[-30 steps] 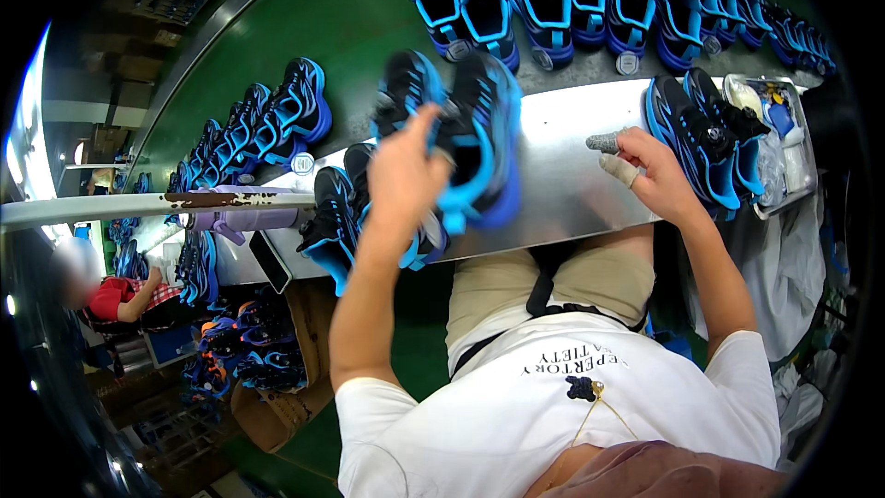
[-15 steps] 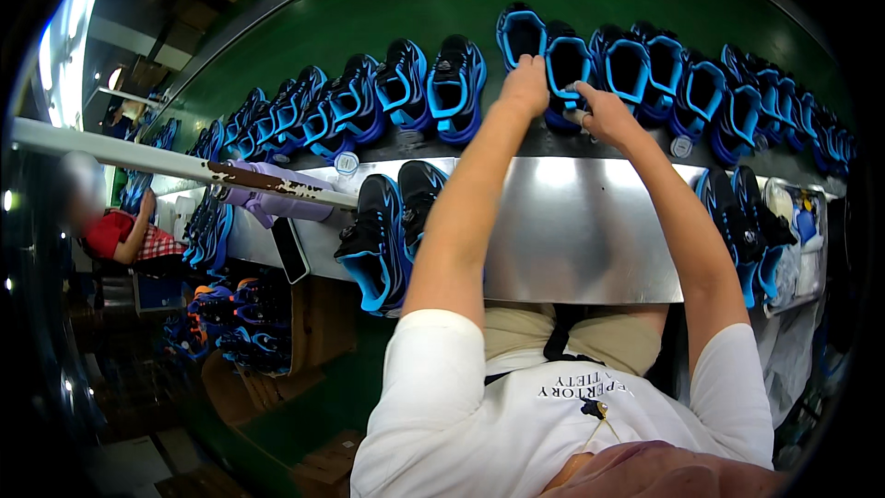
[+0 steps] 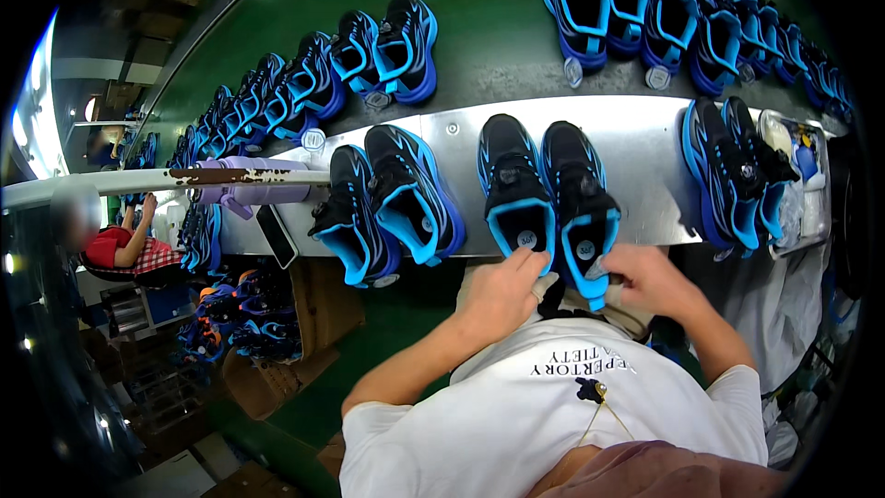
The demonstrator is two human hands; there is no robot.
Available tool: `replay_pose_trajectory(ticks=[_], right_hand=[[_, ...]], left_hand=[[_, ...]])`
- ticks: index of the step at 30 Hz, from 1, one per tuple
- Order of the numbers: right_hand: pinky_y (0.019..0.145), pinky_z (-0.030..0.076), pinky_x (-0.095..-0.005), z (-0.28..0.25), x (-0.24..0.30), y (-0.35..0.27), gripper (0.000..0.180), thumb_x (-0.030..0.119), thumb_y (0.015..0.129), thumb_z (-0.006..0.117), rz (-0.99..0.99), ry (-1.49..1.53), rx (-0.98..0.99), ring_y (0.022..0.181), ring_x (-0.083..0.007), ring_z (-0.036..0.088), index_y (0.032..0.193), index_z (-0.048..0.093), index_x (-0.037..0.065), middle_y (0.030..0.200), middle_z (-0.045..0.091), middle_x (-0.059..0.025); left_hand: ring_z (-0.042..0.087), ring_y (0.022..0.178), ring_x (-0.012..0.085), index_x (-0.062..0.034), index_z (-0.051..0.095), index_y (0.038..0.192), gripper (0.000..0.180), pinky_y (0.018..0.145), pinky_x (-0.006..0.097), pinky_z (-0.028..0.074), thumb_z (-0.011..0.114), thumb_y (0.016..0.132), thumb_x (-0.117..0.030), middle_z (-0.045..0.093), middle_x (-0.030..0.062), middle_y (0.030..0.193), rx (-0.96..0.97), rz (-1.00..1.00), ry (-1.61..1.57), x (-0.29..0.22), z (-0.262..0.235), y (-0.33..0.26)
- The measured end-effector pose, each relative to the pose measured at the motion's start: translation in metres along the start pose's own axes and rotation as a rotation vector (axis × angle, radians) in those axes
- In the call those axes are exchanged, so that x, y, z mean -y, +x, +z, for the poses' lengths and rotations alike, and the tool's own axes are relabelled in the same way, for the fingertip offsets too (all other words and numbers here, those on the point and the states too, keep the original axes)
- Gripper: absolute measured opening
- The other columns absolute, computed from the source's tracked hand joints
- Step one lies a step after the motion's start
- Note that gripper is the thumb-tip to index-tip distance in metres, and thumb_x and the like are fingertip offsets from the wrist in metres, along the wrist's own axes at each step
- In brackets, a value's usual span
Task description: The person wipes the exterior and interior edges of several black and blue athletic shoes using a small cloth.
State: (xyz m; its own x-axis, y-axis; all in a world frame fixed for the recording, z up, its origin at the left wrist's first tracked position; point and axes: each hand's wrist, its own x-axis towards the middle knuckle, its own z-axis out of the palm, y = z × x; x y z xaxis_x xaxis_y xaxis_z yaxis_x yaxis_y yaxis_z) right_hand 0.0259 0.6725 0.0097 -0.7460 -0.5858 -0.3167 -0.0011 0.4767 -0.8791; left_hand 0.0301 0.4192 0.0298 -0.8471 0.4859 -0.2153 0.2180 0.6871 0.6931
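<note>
A pair of black and blue sneakers stands in front of me on the metal ledge, toes pointing away and heels at its near edge. My left hand (image 3: pixel 502 293) is closed on the heel of the left sneaker (image 3: pixel 509 171). My right hand (image 3: pixel 650 278) pinches the heel collar of the right sneaker (image 3: pixel 573 166), next to its blue pull tab. Round pale stickers show on the insoles inside both. A small pale thing shows at my right fingertips; I cannot make out what it is.
The metal ledge (image 3: pixel 452 143) borders a green conveyor (image 3: pixel 489 0) with rows of similar sneakers. Other pairs stand on the ledge to the left (image 3: pixel 419 194) and right (image 3: pixel 705 166). At left are a phone (image 3: pixel 277 235), a purple bottle (image 3: pixel 253 186), a painted bar (image 3: pixel 120 183) and a seated person (image 3: pixel 124 244).
Both hands have drawn back from the conveyor toward me, bringing a pair of sneakers onto the metal ledge. The conveyor sneakers sit at different places in the view.
</note>
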Motion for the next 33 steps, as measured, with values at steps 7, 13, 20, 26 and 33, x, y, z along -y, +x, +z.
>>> replay_pose_trajectory(ticks=[7,13,20,26,33], right_hand=[[0.066,0.048,-0.0315,-0.037,0.035,-0.018,0.033,0.018,0.070,0.078,0.018,-0.029,-0.244,0.077,-0.0250,0.062,0.099,0.069,0.007,0.086,0.065,-0.0108],[0.073,0.049,-0.0366,-0.012,0.032,0.046,0.052,0.007,0.066,0.076,-0.365,-0.528,-0.622,0.091,-0.0295,0.060,0.115,0.059,0.005,0.102,0.061,-0.0151],[0.077,0.049,-0.0387,-0.003,0.000,0.061,0.044,-0.010,0.065,0.062,-0.214,-0.201,-0.509,0.092,-0.0360,0.058,0.106,0.062,0.005,0.096,0.060,-0.0166],[0.078,0.050,-0.0397,-0.006,0.015,0.032,0.040,-0.005,0.064,0.064,-0.236,-0.341,-0.413,0.094,-0.0352,0.058,0.101,0.066,0.009,0.107,0.057,-0.0173],[0.091,0.046,-0.0429,0.046,0.026,0.013,0.039,0.004,0.071,0.061,-0.243,-0.810,-0.306,0.109,-0.0406,0.050,0.110,0.059,-0.002,0.117,0.050,-0.0269]], left_hand=[[0.058,0.070,0.0189,-0.0017,0.064,0.092,0.023,0.060,0.029,0.047,0.076,0.075,-0.011,0.060,0.0083,0.086,-0.377,-0.196,-0.063,0.001,-0.026,-0.003],[0.059,0.089,0.0315,-0.0023,0.057,0.113,0.049,0.070,0.037,0.048,0.075,0.068,-0.005,0.058,0.0144,0.107,-0.537,0.161,0.263,0.018,-0.024,0.048],[0.059,0.082,0.0359,-0.0056,0.060,0.109,0.049,0.073,0.039,0.049,0.059,0.064,0.012,0.059,0.0150,0.096,-0.418,0.002,0.078,0.025,-0.006,0.050],[0.049,0.103,0.0332,-0.0129,0.065,0.106,0.044,0.088,0.040,0.041,0.054,0.068,0.006,0.051,0.0113,0.133,-0.198,0.074,0.035,0.029,-0.013,0.030],[0.050,0.100,0.0319,-0.0064,0.061,0.114,0.042,0.080,0.039,0.041,0.060,0.072,-0.002,0.031,0.0218,0.148,-0.216,0.169,0.402,0.015,0.019,0.025]])
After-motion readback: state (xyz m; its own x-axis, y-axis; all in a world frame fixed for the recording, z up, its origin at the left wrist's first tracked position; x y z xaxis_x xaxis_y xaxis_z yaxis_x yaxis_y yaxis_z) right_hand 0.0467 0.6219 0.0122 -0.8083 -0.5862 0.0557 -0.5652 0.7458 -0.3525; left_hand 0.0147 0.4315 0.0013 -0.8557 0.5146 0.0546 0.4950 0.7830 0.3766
